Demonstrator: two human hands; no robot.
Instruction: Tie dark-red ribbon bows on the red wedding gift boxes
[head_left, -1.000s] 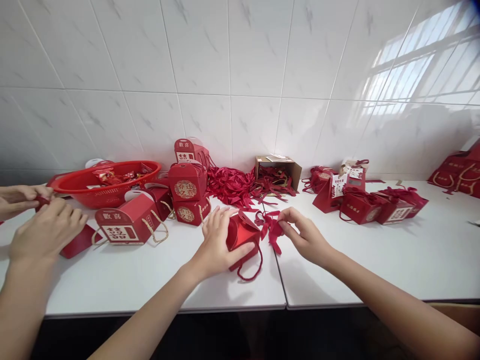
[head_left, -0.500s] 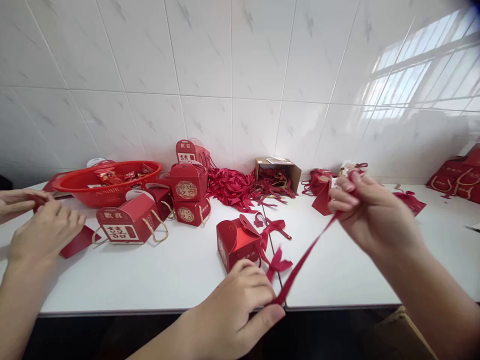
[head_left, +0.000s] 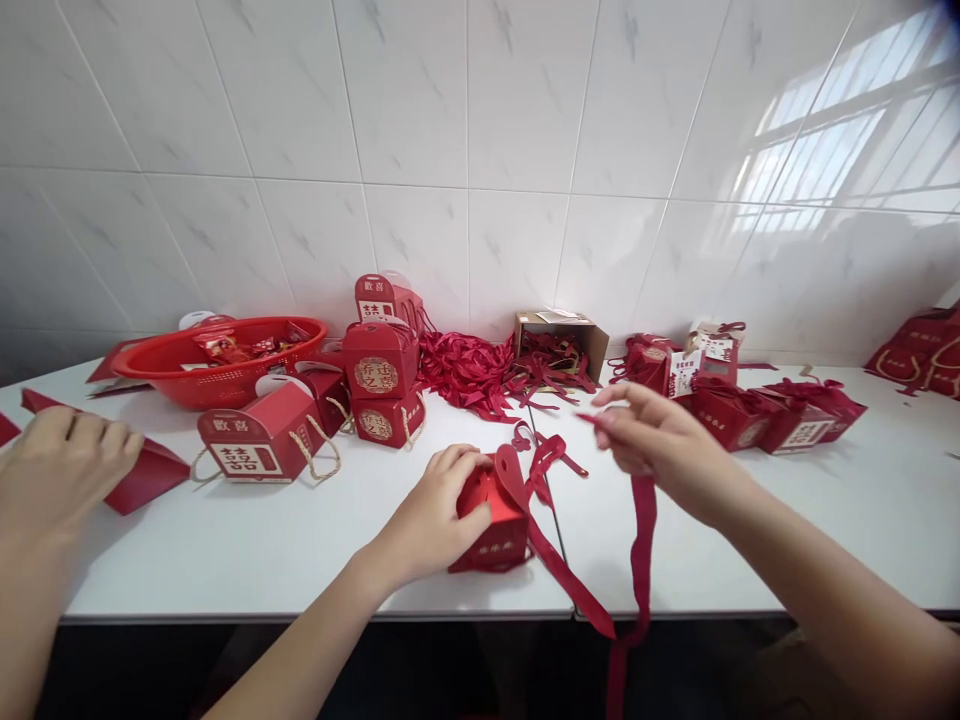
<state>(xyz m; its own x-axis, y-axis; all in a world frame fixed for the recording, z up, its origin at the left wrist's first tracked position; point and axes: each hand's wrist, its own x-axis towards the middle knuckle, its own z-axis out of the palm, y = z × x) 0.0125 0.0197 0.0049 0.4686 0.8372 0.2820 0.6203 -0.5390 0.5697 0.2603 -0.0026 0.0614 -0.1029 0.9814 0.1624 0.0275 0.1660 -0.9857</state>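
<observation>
My left hand [head_left: 429,520] grips a small red gift box [head_left: 496,545] near the table's front edge, thumb and fingers over its folded top flaps. A round flap tab stands up beside the fingers. To its right, my right hand [head_left: 664,445] is raised and pinches a dark red ribbon [head_left: 643,545], whose length hangs down past the table edge. Another ribbon strip [head_left: 574,585] runs from beside the box to the edge. Behind the box lies a looped ribbon piece [head_left: 544,460] with a small tag.
At the left, a co-worker's hand [head_left: 71,455] rests on folded red card [head_left: 150,480]. A red plastic basket [head_left: 172,385] holds wrapped packets. Finished boxes [head_left: 259,440] stand mid-left. A ribbon heap [head_left: 469,370] and cardboard box [head_left: 592,350] are by the wall; more ribboned boxes [head_left: 799,425] sit right.
My left hand has let go of the ribbon and moved up onto the gift box. My right hand has moved left, the ribbon now hanging slack. More boxes at the right are uncovered.
</observation>
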